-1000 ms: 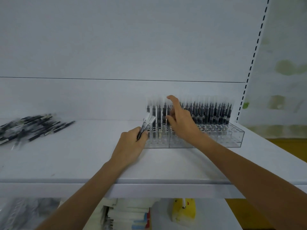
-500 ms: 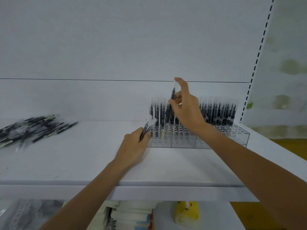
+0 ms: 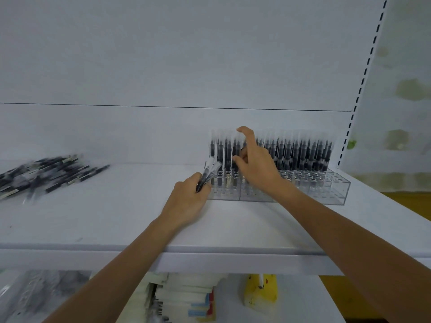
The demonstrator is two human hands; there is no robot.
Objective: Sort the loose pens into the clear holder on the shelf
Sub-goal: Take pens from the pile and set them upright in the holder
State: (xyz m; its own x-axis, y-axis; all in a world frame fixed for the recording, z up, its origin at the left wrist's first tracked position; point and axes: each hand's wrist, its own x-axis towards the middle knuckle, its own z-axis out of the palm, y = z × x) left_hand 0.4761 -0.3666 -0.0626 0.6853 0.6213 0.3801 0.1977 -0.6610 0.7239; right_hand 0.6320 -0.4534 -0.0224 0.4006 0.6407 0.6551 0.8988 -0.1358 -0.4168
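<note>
- left grip (image 3: 186, 201): clenched round a bundle of pens (image 3: 208, 173). A few black pens in clear sleeves stick up out of the fist toward 1 o'clock.
- The fist sits low over the shelf (image 3: 116, 217), right at the left front corner of the clear holder (image 3: 326, 190). Can't tell whether it touches the holder.
- right grip (image 3: 256, 164): up at the rear rows, left part of the holder, forearm crossing over the holder's front. Index finger arches above the pen tops. Thumb and another fingertip sit close together against a standing pen. Can't tell if they pinch it or only touch it.
- Clear holder: at 3 o'clock from the shelf middle, long side running left to right, back edge near the back panel (image 3: 186, 54). It is stepped, with rows of sockets.
- standing pens (image 3: 303, 152): upright in the rear rows across nearly the full width, black barrels, clear sleeve tops. Front rows at the right end show bare sockets.
- loose pens (image 3: 46, 176): a flat pile at 9 o'clock on the same shelf, well apart from the holder. Most point toward 2 o'clock. Blurred, so no count.
- slotted upright (image 3: 363, 78): at 2 o'clock, just right of the holder's far end.
- Lower shelf under the front edge: yellow packet (image 3: 258, 292) at 6 o'clock, stack of white packets (image 3: 186, 297) just left of it, clear bag (image 3: 35, 297) at 7 o'clock with blurred contents.
</note>
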